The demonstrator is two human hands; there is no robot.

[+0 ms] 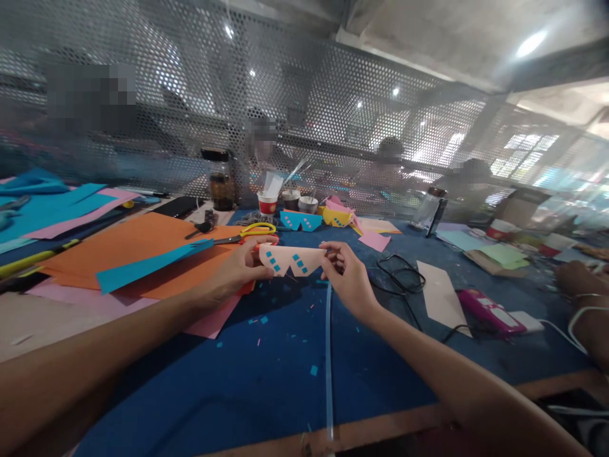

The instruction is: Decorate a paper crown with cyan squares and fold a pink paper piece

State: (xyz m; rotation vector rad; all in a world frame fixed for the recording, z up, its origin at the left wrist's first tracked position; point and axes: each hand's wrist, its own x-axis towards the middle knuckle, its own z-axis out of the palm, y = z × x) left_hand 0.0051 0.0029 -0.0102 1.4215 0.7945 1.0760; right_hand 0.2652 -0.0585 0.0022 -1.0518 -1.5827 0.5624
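Between my hands, a little above the blue table, is a pale pink paper cutout (311, 260) shaped like glasses, with small blue squares stuck on it. My left hand (250, 261) pinches its left end between thumb and fingers. At the right end, my right hand (346, 273) closes thumb and fingers on its edge. Scissors with yellow handles (258, 229) lie just behind my left hand. Beyond the cutout stand a blue paper cutout (301, 220) of similar shape with pink squares and a yellow one (335, 218).
Orange sheets (143, 244) and a blue strip (155, 265) lie left. Paper cups (267, 204) and a dark-lidded jar (221, 184) stand at the back by a perforated metal screen (304, 95). Right are a black cable (399, 276), a magenta case (490, 311) and another person's hand (578, 282).
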